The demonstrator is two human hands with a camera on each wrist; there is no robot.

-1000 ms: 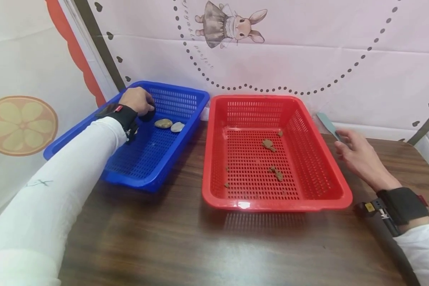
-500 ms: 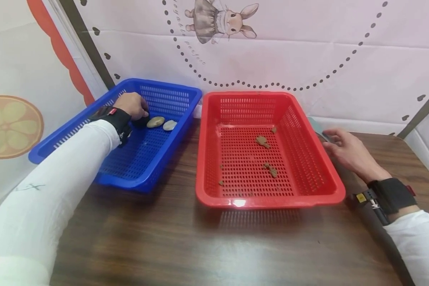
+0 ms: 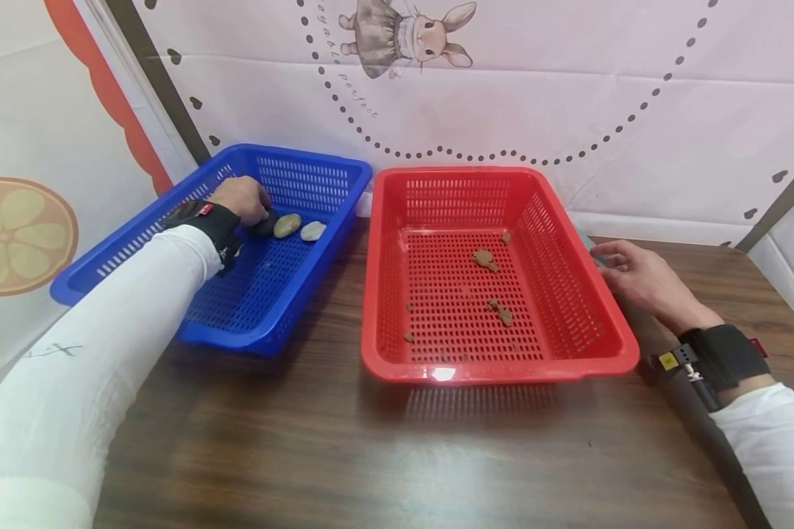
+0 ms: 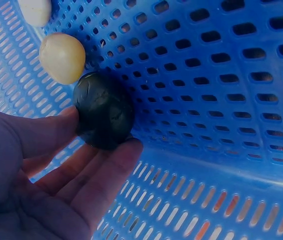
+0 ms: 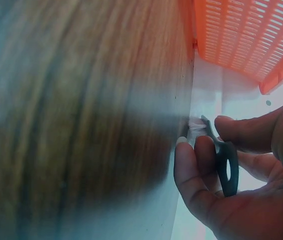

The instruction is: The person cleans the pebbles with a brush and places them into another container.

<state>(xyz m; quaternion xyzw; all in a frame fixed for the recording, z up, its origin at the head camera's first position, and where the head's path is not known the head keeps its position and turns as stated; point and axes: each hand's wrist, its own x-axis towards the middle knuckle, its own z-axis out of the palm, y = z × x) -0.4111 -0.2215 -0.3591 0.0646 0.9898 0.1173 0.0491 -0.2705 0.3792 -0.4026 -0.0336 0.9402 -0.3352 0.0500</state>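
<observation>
Inside the blue basket (image 3: 265, 342), my left hand (image 3: 241, 200) pinches a smooth black stone (image 4: 104, 111) between thumb and fingertips, close to the basket's wall. A tan stone (image 3: 287, 225) lies beside the black one, and a white stone (image 3: 313, 231) is just past it. To the right of the red basket (image 3: 496, 373), my right hand (image 3: 648, 283) holds a grey-green spatula-like tool (image 5: 226, 157) by its handle, which has an oval hole. The red basket's side hides most of the tool in the head view; its far end is unclear in the right wrist view.
Several brown crumbly lumps (image 3: 484, 259) lie on the red basket's floor. Both baskets stand side by side on a dark wooden table (image 3: 397, 455). A pink patterned cloth (image 3: 536, 81) hangs behind them, and another covers the left side.
My right hand has shifted slightly, and the tool's flat end has dropped lower beside the red basket. The left hand has lowered the black stone towards the tan stone. The head view has shifted slightly.
</observation>
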